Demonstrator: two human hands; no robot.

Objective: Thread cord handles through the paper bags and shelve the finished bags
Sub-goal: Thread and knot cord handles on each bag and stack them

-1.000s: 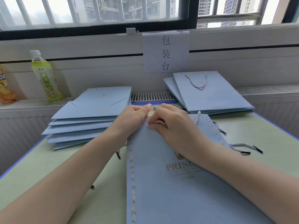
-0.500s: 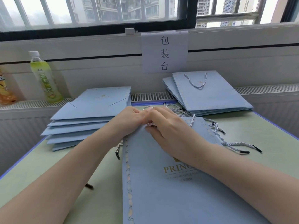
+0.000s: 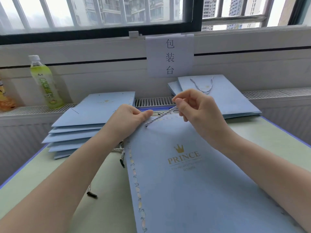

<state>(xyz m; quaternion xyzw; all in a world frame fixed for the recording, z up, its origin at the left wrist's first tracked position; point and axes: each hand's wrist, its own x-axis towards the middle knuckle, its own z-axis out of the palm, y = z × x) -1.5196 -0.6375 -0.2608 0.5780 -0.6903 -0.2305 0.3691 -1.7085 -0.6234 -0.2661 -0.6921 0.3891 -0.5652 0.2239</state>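
Note:
A flat light-blue paper bag [image 3: 185, 190] with a gold crown and "PRINCE" lettering lies in front of me on the green table [image 3: 101, 207]. My left hand [image 3: 129, 120] grips the bag's top edge. My right hand [image 3: 196, 111] is raised above that edge and pinches a white twisted cord [image 3: 159, 117], which runs taut from a hole near the bag's top up to my fingers. Loose cords with black tips [image 3: 121, 155] lie at the bag's left side.
A stack of flat blue bags [image 3: 87, 125] lies at the left. Bags with a cord handle [image 3: 223, 98] are piled at the back right. A green bottle [image 3: 45, 83] and an orange one [image 3: 5, 96] stand on the sill, under a paper sign [image 3: 170, 56].
My right hand has lifted off the bag's top edge and drawn the cord up and to the right through the hole. The left hand stays on the edge.

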